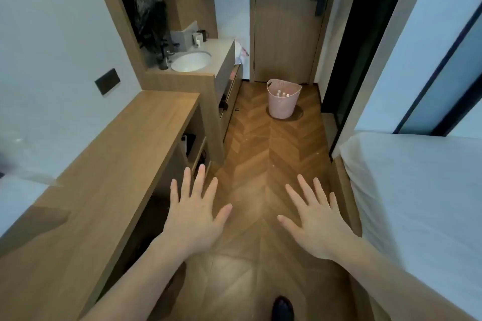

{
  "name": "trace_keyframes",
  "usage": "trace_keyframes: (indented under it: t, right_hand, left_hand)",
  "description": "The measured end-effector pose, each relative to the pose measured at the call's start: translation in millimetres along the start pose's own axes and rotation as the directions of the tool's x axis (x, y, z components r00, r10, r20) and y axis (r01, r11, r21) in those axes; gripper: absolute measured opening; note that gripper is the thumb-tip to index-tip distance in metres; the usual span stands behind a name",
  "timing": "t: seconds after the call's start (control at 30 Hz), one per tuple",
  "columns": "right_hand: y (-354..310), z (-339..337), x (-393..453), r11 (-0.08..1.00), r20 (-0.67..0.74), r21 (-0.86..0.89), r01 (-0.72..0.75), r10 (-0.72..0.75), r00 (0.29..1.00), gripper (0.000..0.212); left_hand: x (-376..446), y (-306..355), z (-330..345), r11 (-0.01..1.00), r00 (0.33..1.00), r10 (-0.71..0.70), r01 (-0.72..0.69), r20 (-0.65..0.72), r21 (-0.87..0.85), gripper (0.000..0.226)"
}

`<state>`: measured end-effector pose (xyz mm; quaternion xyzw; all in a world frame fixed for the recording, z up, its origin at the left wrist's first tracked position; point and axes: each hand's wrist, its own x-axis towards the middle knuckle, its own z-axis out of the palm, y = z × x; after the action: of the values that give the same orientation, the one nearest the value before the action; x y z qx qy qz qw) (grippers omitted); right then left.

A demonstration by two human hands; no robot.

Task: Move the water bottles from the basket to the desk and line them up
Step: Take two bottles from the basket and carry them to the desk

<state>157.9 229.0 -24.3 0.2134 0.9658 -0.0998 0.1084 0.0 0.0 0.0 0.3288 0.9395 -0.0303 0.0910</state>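
A pink plastic basket stands on the wooden floor near the door, far ahead of me. Inside it the white caps of several water bottles show above the rim. The long wooden desk runs along the left wall, its top bare. My left hand and my right hand are stretched out in front of me above the floor, palms down, fingers spread and straight, holding nothing. Both hands are well short of the basket.
A bed with white sheets fills the right side. A counter with a sink and cups lies beyond the desk. The closed door is behind the basket. A herringbone floor strip leads between desk and bed.
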Motion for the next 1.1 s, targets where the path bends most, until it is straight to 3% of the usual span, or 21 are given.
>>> trace_keyframes:
  t: [0.1, 0.2, 0.4, 0.67, 1.1]
  right_hand:
    - [30.8, -16.1, 52.4, 1.000, -0.013, 0.007, 0.014, -0.014, 1.000, 0.083]
    - [60.2, -34.4, 107.7, 0.999, -0.009, -0.010, 0.038, -0.038, 0.999, 0.083]
    - [95.3, -59.8, 199.4, 0.999, 0.001, -0.013, 0.049, -0.049, 0.999, 0.082]
    - [127.6, -91.9, 352.4, 1.000, -0.014, -0.011, 0.006, -0.006, 1.000, 0.081]
    - [184.8, -138.4, 553.4, 0.981, 0.001, 0.019, -0.194, 0.194, 0.981, 0.080]
  left_hand:
    - [55.6, 14.5, -10.2, 1.000, 0.999, -0.006, 0.005, -0.039, -0.024, 0.086]
    - [108.3, 25.6, -13.9, 0.999, 0.997, -0.016, 0.013, -0.071, -0.035, 0.107]
    - [192.9, 35.9, -15.2, 0.999, 1.000, -0.028, 0.027, -0.011, -0.047, 0.098]
    - [373.5, 25.4, -32.0, 0.997, 0.997, 0.011, -0.017, -0.079, -0.072, 0.080]
    - [646.3, 26.9, -87.3, 0.980, 0.980, 0.199, -0.199, 0.001, -0.025, 0.088]
